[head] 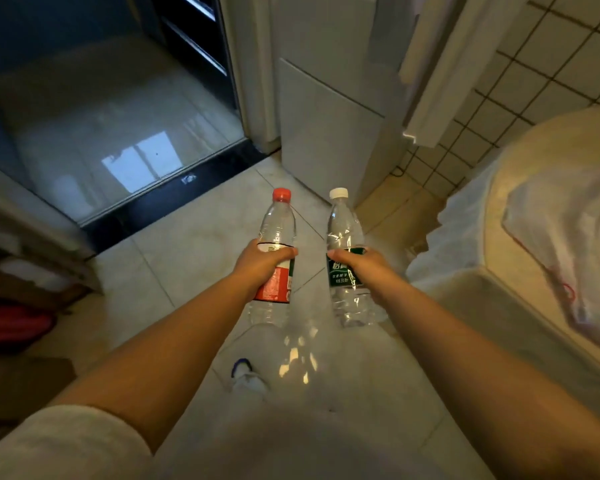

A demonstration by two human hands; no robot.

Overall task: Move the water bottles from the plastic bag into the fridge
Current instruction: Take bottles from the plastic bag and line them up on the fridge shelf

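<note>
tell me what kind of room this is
Probably a home kitchen or a utility corner beside one. A white fridge stands ahead with its door shut, the wall to the right is square-tiled, and a plastic bag lies on a covered surface.

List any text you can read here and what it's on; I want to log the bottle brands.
Red-label bottle in the left hand: white print on the label, too blurred to read.
Green-label bottle in the right hand: white Chinese characters and a line of smaller print, too blurred to read with confidence.
Plastic bag: a red mark, not legible.
No other text shows.
</note>
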